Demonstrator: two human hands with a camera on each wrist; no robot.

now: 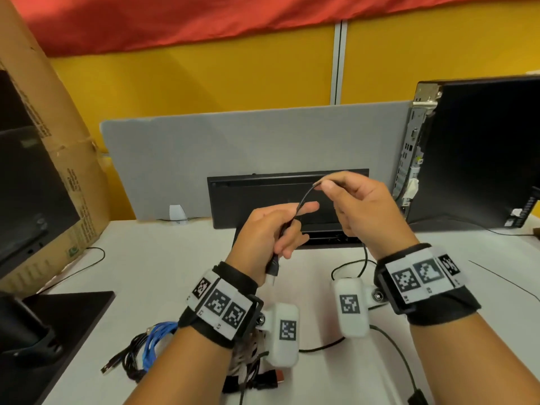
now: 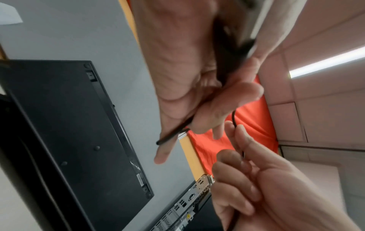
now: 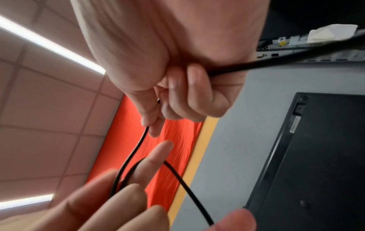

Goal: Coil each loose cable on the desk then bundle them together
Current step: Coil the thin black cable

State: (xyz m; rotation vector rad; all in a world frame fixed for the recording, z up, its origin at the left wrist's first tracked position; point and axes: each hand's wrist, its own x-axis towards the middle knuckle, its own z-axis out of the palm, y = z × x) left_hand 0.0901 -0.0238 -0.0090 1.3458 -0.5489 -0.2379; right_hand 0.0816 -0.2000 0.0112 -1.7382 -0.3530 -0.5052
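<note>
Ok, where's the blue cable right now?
In the head view, the blue cable lies coiled on the white desk at lower left, just left of the left forearm, against a black cable bundle and right of the monitor base.

Evenly and brightly lit from overhead, with long ceiling light strips (image 3: 53,45) glaring white in both wrist views and only soft, faint shadows on the pale worktop (image 1: 163,276). Bent by wide-angle distortion at the head view's edges, where the cardboard box (image 1: 58,159) and computer tower (image 1: 479,150) lean inward. Smeared by motion blur and soft focus on the near fingers (image 3: 122,203) and on the black cable (image 3: 286,61) in the wrist views.
</note>
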